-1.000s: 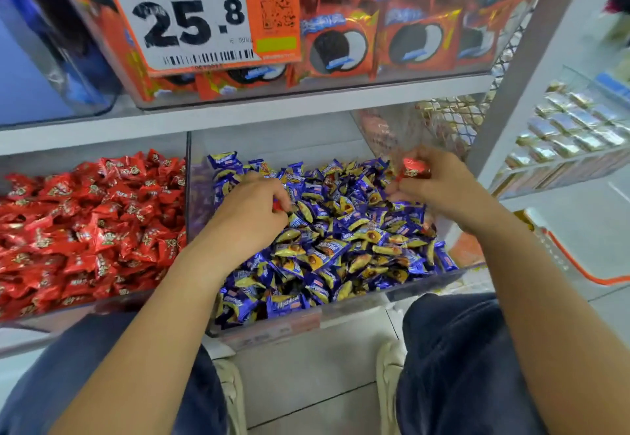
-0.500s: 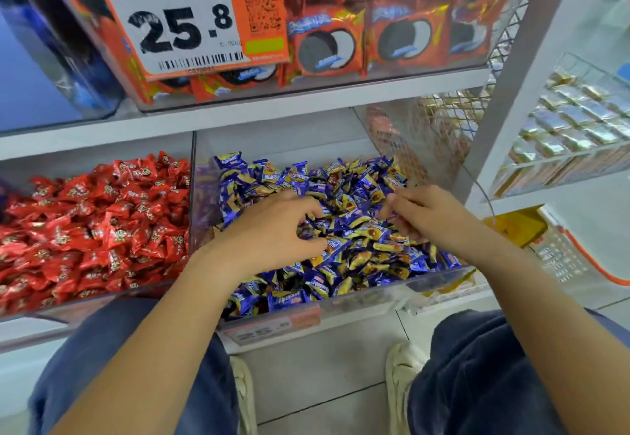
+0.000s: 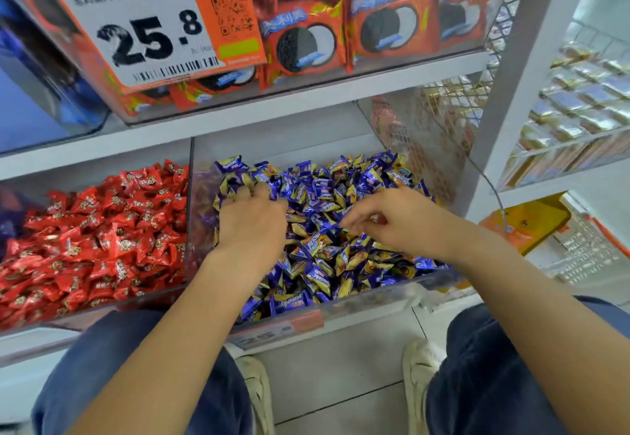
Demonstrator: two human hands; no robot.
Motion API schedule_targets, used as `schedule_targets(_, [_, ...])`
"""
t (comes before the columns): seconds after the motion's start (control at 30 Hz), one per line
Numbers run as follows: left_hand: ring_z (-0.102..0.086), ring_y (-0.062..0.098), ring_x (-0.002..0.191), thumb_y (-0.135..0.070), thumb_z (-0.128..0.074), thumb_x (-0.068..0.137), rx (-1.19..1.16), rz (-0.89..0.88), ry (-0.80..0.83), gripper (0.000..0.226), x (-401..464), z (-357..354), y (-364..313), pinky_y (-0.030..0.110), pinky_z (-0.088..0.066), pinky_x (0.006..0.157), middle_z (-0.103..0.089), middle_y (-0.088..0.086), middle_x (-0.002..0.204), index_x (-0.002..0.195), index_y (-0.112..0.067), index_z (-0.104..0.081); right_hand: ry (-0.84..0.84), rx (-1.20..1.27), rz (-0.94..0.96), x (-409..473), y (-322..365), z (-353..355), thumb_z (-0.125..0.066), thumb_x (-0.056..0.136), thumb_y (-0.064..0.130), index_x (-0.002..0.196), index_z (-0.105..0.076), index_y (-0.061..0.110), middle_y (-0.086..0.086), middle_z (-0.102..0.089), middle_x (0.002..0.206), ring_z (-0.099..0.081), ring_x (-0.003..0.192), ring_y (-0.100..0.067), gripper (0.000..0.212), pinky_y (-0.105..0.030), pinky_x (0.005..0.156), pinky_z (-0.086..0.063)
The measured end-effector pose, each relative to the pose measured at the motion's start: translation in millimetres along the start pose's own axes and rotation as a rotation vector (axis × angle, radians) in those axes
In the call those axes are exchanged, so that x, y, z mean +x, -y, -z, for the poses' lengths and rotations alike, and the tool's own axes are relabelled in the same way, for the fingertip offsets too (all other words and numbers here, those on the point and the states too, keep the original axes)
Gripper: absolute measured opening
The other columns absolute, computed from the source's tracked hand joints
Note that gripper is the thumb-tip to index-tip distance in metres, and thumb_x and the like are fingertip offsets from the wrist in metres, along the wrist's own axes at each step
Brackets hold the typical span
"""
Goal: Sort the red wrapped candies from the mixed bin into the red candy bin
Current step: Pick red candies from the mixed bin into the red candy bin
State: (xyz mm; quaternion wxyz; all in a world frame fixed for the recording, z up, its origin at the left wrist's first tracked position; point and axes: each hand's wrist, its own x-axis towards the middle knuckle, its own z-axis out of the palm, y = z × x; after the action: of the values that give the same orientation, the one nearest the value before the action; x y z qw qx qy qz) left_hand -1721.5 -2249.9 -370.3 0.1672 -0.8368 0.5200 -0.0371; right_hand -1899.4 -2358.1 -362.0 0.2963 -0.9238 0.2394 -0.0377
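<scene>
Left hand (image 3: 254, 221): fingers dug into the blue candies (image 3: 320, 247), grasp hidden.
Right hand (image 3: 395, 219): curled fingers, red scrap inside; grip unclear.
Red bin (image 3: 102, 308): left of both.

Bare forearms, dark blue trousers (image 3: 143, 376), seemingly off-white shoes (image 3: 417, 366).

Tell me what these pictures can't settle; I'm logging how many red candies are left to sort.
- Red candies in the mixed bin: head view; buried ones are hidden by the blue pile and both hands.
- Right hand: a red speck shows under the curled fingers; too small to call a candy.
- Left hand: fingertips are dug into the pile, so any grip is hidden.
- Red candy bin: cut off by the left edge.
</scene>
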Motion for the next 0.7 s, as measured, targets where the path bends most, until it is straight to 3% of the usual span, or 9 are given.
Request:
schedule_targets(0.17, [-0.039,0.029,0.128,-0.034,-0.050,0.096,-0.126,-0.074,-0.119,0.033,-7.8,12.7,18.9,0.043,-0.041,0.097,-0.036,0.003,0.146,0.129,-0.031,-0.054,0.176,-0.140,0.173,0.0,26.0,-26.7,-0.058,0.089,0.027,0.114,-0.066,0.038,0.015,-0.067,0.110,-0.060,0.096,-0.005,0.028,-0.023,0.083,-0.045])
schedule_targets(0.27, [-0.039,0.020,0.130,-0.048,-0.048,0.094,-0.254,-0.221,-0.117,0.037,-18.8,24.0,31.7,0.037,-0.038,0.101,-0.039,-0.008,0.145,0.128,-0.037,-0.056,0.285,-0.231,0.166,4.4,29.4,-33.0,-0.060,0.086,0.047,0.124,-0.058,0.040,0.010,-0.065,0.115,-0.059,0.102,-0.014,0.039,-0.027,0.077,-0.044])
schedule_targets(0.37, [-0.043,0.010,0.125,-0.053,-0.052,0.089,-0.302,-0.422,-0.061,0.040,-30.8,28.3,38.8,0.032,-0.037,0.104,-0.048,-0.018,0.136,0.127,-0.041,-0.055,0.280,-0.515,0.149,15.4,28.0,-38.5,-0.057,0.082,0.059,0.127,-0.055,0.039,0.004,-0.061,0.114,-0.057,0.106,-0.021,0.049,-0.029,0.068,-0.038])
schedule_targets(0.43, [-0.044,0.010,0.123,-0.058,-0.055,0.085,-0.245,-0.532,0.048,0.048,-34.7,25.9,37.7,0.033,-0.038,0.103,-0.048,-0.019,0.134,0.130,-0.043,-0.051,0.221,-0.649,0.087,22.9,22.6,-39.6,-0.057,0.083,0.057,0.122,-0.058,0.032,0.001,-0.059,0.113,-0.057,0.107,-0.025,0.046,-0.030,0.067,-0.038])
schedule_targets(0.53, [-0.041,0.009,0.122,-0.061,-0.056,0.083,-0.136,-0.653,0.114,0.056,-33.0,18.5,30.1,0.030,-0.039,0.098,-0.044,-0.017,0.136,0.136,-0.043,-0.044,0.051,-0.779,-0.036,33.8,2.1,-25.8,-0.052,0.092,0.033,0.123,-0.057,0.026,-0.002,-0.057,0.122,-0.058,0.110,-0.025,0.032,-0.032,0.068,-0.043])
schedule_targets(0.7, [-0.041,0.018,0.121,-0.052,-0.057,0.086,-0.012,-0.829,0.071,0.069,-24.4,14.2,12.3,0.035,-0.039,0.094,-0.031,-0.007,0.148,0.146,-0.043,-0.026,-0.055,-0.627,-0.171,30.8,-22.7,6.9,-0.054,0.091,0.032,0.123,-0.059,0.030,-0.002,-0.058,0.127,-0.059,0.109,-0.026,0.033,-0.035,0.077,-0.050])
